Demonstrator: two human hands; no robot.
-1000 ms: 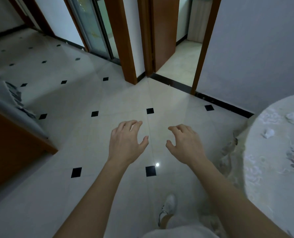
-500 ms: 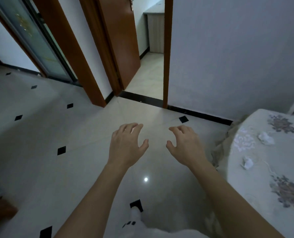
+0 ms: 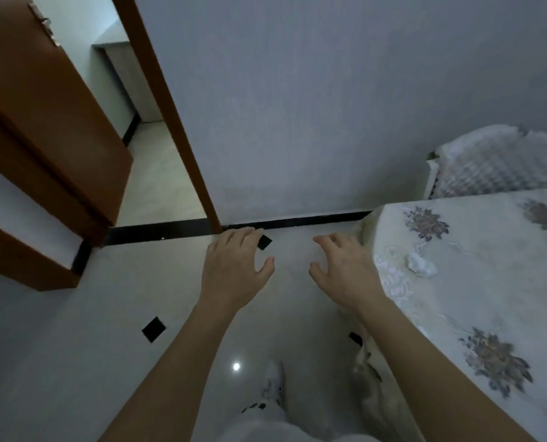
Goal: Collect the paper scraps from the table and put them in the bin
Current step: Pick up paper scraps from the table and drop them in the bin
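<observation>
**Empty hands at the table's edge, one scrap within reach**

Both hands hover palm-down over the tiled floor (image 3: 74,362), fingers spread and loosely curled, and neither holds anything. The right hand (image 3: 345,272) is just beside the draped edge of the table (image 3: 489,298). The left hand (image 3: 233,272) sits on its far side, well away from the cloth.

One crumpled white paper scrap (image 3: 420,264) lies on the flowered tablecloth, just to the right of the right hand's knuckles and a little in from the table's edge. No other scrap shows in this view, though the table runs out of frame to the right. The bin is not in view.

The step in hand looks like the first pickup, and the right hand is the natural one for it. It should travel right across the edge and come down on the crumple from above. Thumb and two fingers can then close on the paper alone. The cloth hangs loose, so pinching or dragging it could shift whatever else lies on it. The scrap is light and needs little force, but the fingers should close fully so it does not slip out. The left hand could cup beside the right hand's wrist to gather several scraps. The bin should be found before carrying anything off.
</observation>
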